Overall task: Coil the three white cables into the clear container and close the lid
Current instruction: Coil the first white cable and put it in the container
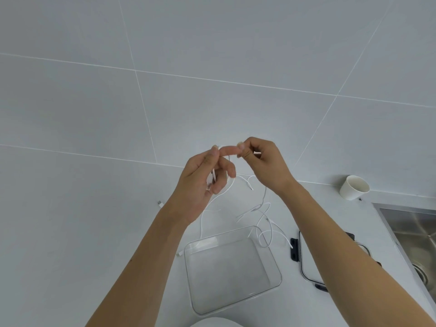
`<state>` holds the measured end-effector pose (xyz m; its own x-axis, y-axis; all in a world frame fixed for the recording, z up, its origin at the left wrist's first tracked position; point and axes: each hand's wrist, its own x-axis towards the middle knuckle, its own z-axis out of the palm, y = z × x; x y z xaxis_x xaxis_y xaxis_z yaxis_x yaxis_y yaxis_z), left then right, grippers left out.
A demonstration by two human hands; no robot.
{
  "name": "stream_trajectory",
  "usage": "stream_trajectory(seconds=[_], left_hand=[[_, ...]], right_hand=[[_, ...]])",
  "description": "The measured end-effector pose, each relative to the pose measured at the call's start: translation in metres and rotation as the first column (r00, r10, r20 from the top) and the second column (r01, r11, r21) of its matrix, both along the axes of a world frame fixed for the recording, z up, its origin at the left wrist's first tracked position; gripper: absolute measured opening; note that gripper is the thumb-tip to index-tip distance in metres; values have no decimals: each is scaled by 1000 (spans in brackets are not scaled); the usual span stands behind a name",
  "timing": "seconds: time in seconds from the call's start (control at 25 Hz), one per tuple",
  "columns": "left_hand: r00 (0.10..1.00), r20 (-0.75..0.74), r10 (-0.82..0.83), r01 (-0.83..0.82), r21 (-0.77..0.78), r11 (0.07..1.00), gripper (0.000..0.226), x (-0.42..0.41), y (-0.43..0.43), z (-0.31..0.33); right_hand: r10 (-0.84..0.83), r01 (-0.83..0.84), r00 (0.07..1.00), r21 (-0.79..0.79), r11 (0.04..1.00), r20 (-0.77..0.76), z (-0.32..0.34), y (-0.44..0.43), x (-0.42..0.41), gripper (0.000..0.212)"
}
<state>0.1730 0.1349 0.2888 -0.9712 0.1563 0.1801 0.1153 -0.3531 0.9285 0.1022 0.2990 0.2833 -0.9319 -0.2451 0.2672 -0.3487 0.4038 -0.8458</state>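
Two bare hands are up in front of the tiled wall (212, 67), raised well above the white surface (94, 232), and both are pinching the same white cable (227, 159). The left hand (203, 182) has thumb and forefinger closed on the strand near its top, with the lower fingers curled around a few loops gathered against the palm. The right hand (262, 161) is closed in a tight pinch on the cable just beside the left fingertips, and a short white end pokes out past its knuckles. From the left hand the cable drops in a long curve toward the surface, ending near the far left corner of the clear container (232, 270). That container sits open and empty near the front edge, between the two forearms. Loose white cables (264, 218) lie tangled on the surface just behind the container and to its right, one loop touching or crossing its far right corner; how many separate strands are in the tangle I cannot tell. A small white plug (160, 204) rests alone to the left. The lid (304, 260), black-clipped, lies right of the container, mostly hidden by the right forearm. Farther right, a white paper cup (354, 187) stands by the wall, with a steel sink (415, 234) beyond it.
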Motion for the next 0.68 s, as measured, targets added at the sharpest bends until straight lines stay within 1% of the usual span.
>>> stream_trajectory(seconds=[0.2, 0.36, 0.44, 0.48, 0.56, 0.64, 0.68], left_hand=[[998, -31, 49, -46, 85, 995, 37, -13, -5, 8], [995, -25, 93, -85, 213, 973, 33, -28, -8, 6], [991, -25, 128, -119, 232, 965, 30, -36, -9, 4], [989, -30, 144, -134, 215, 967, 28, -39, -9, 2], [984, -48, 174, -167, 129, 978, 24, -45, -10, -2], [974, -83, 211, -213, -16, 977, 26, -48, -8, -8], [967, -113, 227, -239, -110, 965, 32, -49, -7, -10]], right_hand=[[15, -18, 999, 59, 998, 49, -21, 3, 6, 31], [82, -96, 990, 135, 986, 111, -33, 3, 19, 31], [95, -118, 987, 188, 975, 128, -34, 4, 28, 32], [101, -126, 987, 213, 969, 124, -33, 5, 33, 33], [133, -154, 986, 250, 956, 100, -28, 5, 40, 34], [181, -194, 981, 271, 943, 73, -22, 5, 43, 38], [199, -209, 978, 282, 936, 66, -18, 6, 42, 38]])
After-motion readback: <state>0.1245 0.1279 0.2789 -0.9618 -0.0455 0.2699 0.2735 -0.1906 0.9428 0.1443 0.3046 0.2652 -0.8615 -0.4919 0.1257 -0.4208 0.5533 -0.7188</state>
